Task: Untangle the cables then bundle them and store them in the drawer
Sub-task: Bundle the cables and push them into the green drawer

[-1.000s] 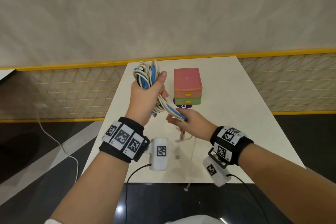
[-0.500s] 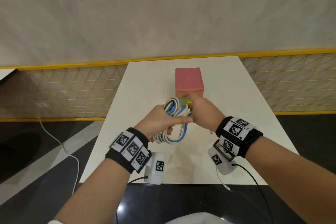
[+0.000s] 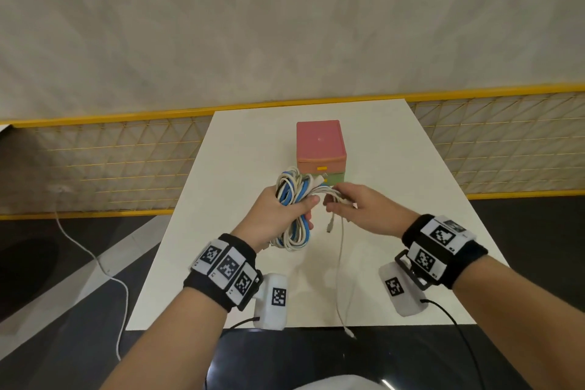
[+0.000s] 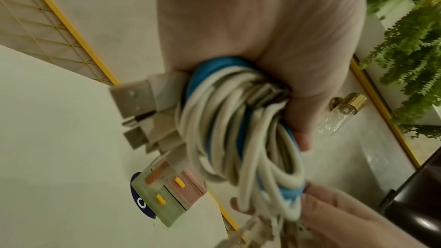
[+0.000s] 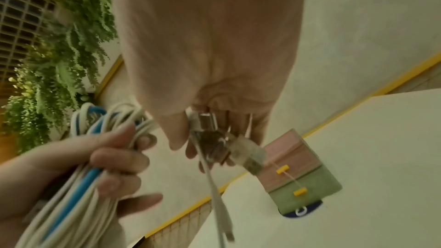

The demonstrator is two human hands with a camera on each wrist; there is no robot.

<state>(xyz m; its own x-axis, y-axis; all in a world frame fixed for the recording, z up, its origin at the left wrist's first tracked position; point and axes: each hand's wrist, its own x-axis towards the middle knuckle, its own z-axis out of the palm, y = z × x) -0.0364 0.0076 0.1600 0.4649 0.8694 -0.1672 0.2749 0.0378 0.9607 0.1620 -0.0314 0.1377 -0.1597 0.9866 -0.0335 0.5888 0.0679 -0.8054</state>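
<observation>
White table (image 3: 411, 168), closed drawers (image 3: 320, 149). Left hand (image 3: 278, 215) clutching coiled cables (image 3: 292, 199), right hand (image 3: 364, 209) pinching loose ends (one dangling (image 3: 342, 279)); could snag, unravelling bundle.

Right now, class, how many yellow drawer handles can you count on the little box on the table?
2. One yellow handle sits on the pink upper drawer; the other handle is on the green drawer beneath it, partly hidden by cables in the head view.

Left hand (image 3: 278, 212) grips the cable bundle (image 3: 294, 199) in a fist; right hand (image 3: 364, 209) pinches its loose ends, both forearms extended.
</observation>
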